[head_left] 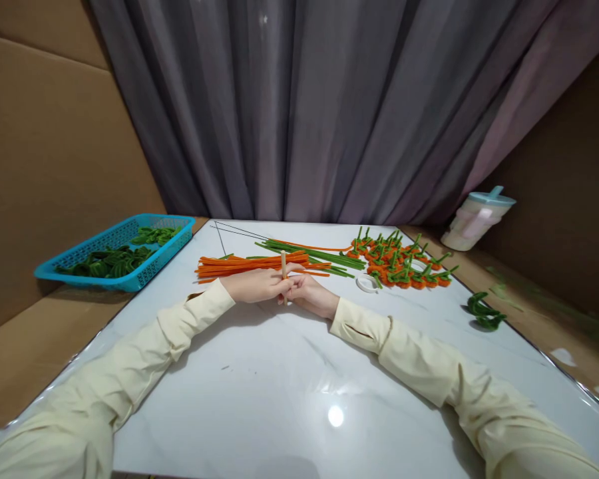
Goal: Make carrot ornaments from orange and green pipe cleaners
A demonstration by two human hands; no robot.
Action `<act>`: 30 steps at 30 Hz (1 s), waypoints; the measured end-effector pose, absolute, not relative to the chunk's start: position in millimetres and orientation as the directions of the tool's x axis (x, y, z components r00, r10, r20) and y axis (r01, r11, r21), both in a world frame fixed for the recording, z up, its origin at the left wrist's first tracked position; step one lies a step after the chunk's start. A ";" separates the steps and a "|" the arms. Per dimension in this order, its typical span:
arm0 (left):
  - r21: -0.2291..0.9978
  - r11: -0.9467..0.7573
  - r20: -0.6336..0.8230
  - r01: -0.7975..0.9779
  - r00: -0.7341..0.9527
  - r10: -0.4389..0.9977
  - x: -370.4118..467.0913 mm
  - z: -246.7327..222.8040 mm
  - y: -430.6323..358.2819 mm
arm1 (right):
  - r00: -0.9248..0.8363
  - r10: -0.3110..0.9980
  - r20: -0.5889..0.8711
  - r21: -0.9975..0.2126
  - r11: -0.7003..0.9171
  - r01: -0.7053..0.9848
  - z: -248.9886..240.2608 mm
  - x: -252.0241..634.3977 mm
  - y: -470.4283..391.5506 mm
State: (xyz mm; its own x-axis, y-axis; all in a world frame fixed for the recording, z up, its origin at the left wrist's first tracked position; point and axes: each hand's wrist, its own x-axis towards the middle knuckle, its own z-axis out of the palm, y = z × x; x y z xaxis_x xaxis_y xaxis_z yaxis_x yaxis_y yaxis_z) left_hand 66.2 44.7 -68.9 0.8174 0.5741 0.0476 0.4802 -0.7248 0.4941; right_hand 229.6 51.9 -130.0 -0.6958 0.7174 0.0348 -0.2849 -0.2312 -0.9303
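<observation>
A thin wooden stick [283, 264] stands nearly upright between my two hands at the middle of the table. My left hand [259, 285] is closed on it, its fingertips meeting those of my right hand [309, 291], which also grips the stick. Anything else between the fingers is too small to make out. Just behind my left hand lies a bundle of orange pipe cleaners [229, 266]. Green pipe cleaners [324, 255] lie behind and to the right of it. Several orange pieces with green stems [404, 266] are grouped at the back right.
A blue basket [147, 276] with green curled pieces [114, 261] sits at the left edge. A white tape roll [367, 283] lies right of my hands. Dark green curls [485, 313] and a lidded cup [476, 219] are at the right. Thin dark wires [239, 230] lie at the back.
</observation>
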 end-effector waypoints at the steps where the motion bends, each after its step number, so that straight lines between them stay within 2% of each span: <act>1: 0.503 -0.710 0.041 0.492 0.807 0.589 66.4 -68.8 44.0 | -0.695 0.718 0.034 -0.931 -0.230 -0.284 -130.0 229.5 51.7; 9: 0.552 -0.618 -0.013 0.560 0.746 0.665 68.0 -71.2 42.2 | -0.691 0.722 0.034 -0.932 -0.227 -0.283 -131.3 228.5 51.2; 18: 0.437 -0.597 -0.107 0.673 0.698 0.708 74.3 -63.7 36.6 | -0.695 0.719 0.029 -0.921 -0.250 -0.298 -129.7 228.2 51.4; 24: 0.477 -0.596 -0.102 0.646 0.714 0.692 74.3 -64.7 38.2 | -0.664 0.747 0.043 -0.906 -0.250 -0.340 -129.6 226.3 49.4; 30: 0.444 -0.609 -0.131 0.657 0.720 0.682 74.6 -67.2 36.9 | -0.680 0.732 0.041 -0.906 -0.259 -0.334 -127.3 231.2 49.6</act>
